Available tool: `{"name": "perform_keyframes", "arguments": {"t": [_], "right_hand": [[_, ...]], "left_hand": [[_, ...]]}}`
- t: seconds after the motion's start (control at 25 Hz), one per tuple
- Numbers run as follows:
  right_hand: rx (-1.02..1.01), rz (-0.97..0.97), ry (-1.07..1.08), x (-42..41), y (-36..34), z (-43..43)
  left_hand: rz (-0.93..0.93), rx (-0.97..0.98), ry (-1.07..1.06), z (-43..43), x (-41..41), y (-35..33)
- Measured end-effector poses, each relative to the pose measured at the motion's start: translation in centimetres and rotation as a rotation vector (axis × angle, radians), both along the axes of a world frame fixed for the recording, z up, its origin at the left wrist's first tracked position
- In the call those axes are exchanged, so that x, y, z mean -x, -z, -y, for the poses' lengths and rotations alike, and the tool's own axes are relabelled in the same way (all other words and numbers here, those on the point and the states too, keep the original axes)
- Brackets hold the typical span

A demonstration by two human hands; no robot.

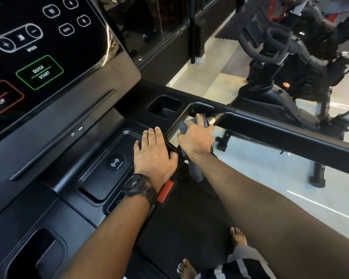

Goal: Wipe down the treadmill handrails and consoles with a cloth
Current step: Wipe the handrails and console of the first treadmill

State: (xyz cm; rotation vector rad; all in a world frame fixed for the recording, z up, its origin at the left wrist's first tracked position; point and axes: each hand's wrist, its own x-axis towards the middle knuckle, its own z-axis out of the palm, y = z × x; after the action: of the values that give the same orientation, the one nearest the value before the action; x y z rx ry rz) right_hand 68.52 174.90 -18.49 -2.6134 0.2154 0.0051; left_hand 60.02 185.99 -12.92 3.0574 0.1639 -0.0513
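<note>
The black treadmill console [54,109] fills the left, its touch panel showing QUICK START and STOP buttons. My right hand [196,137] grips a dark grey cloth [195,170] wrapped round the short inner handle with a metal sensor [213,119], just inside the long right handrail [290,133]. A loose end of the cloth hangs below my wrist. My left hand [155,156], with a black watch on the wrist, rests flat with straight fingers on the right edge of the console tray [109,158].
A square cup holder [165,107] sits behind my hands. A red safety clip [165,191] lies under my left wrist. A black exercise bike [290,77] stands on the pale floor beyond the handrail. My bare feet [238,236] stand on the treadmill belt.
</note>
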Motion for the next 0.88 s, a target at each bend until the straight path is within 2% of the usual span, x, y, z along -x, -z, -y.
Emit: {"name": "perform_keyframes", "arguments": {"t": [0.2, 0.32, 0.44, 0.52, 0.56, 0.64, 0.72, 0.76, 0.88], "right_hand": [[0.349, 0.086, -0.276, -1.7, -1.8, 0.1], [0.374, 0.177, -0.450, -2.2, -2.7, -0.4], [0.275, 0.267, -0.619, -4.1, -4.1, -2.3], [0.175, 0.232, -0.728, -5.9, -4.4, -4.3], [0.188, 0.175, -0.790, -6.4, -4.0, -5.1], [0.346, 0.089, -0.885, -6.9, -2.2, -6.2], [0.467, 0.113, -0.953, -7.4, -0.6, -6.7], [0.464, 0.147, -0.989, -7.9, -0.5, -7.1], [0.380, 0.096, -0.928, -9.4, -1.4, -8.6]], "left_hand": [[-0.030, 0.161, -0.175, -0.1, -1.5, -0.3], [-0.064, 0.260, -0.270, -0.8, -3.2, -0.8], [-0.042, 0.316, -0.322, -2.2, -4.6, -0.6], [-0.021, 0.293, -0.362, -3.9, -5.9, -0.1], [-0.033, 0.256, -0.386, -4.8, -6.3, 0.2], [-0.094, 0.165, -0.408, -6.2, -6.5, 0.7], [-0.145, 0.100, -0.395, -7.3, -6.5, 1.4], [-0.153, 0.082, -0.391, -7.9, -6.7, 1.8], [-0.184, 0.024, -0.339, -9.4, -7.0, 2.8]]}}
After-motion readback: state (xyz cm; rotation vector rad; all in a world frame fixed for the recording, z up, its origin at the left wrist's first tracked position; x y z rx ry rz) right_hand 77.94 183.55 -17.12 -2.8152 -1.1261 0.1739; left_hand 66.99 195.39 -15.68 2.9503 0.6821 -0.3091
